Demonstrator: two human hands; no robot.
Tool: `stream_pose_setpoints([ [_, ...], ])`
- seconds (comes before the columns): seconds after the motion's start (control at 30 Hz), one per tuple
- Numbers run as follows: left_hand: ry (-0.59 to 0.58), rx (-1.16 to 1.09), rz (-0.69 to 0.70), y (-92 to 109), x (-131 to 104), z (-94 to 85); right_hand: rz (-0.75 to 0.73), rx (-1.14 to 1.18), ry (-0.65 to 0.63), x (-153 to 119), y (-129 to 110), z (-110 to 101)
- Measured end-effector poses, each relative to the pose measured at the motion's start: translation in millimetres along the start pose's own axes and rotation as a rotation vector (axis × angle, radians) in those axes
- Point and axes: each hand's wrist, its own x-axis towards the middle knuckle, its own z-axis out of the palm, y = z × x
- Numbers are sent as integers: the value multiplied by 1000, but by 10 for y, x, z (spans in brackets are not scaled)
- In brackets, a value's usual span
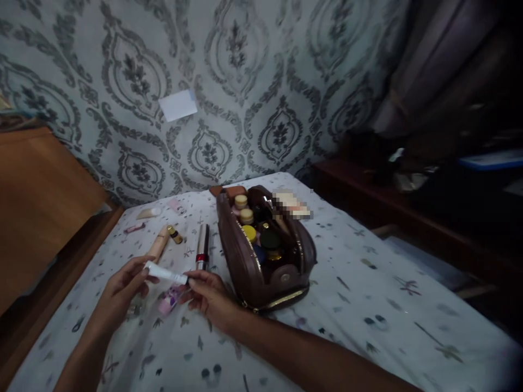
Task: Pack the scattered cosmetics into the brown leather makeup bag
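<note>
A small white squeeze tube (166,274) is held level between my two hands. My left hand (126,286) pinches its flat end, and my right hand (210,296) has its fingers closed on the dark cap end. Below the tube a pink and purple item (168,301) lies on the patterned cloth, partly covered by my right hand. Just behind stand a silver and dark cylinder with a red band (202,247), a beige tube (159,244) and a tiny gold-capped bottle (175,234). To the right, the brown cosmetic bag (261,288) sits unzipped, with several jars and bottles inside.
Farther back on the cloth are a pale tube (149,213) and a small pink tube (134,227). A glass-like item (136,306) lies beside my left hand. A wooden panel (44,201) borders the left; dark furniture (351,196) stands at the right. Behind is a papered wall (245,87).
</note>
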Motion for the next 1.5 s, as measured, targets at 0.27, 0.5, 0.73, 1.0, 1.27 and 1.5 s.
stream_pose_setpoints([
  [0.27,3,169,89,179,27,-7,-12,48,-42,82,113,-93],
  [0.5,25,245,94,413,44,15,5,24,-85,122,107,-101],
  [0.73,41,193,102,659,30,196,13,22,-120,143,103,-124],
  [1.0,-28,200,143,387,99,416,-6,32,-104,154,142,-131],
  [1.27,-166,173,74,329,34,692,21,62,-65,215,202,-121],
  [1.5,-107,328,318,411,62,676,58,10,-104,210,168,-120],
])
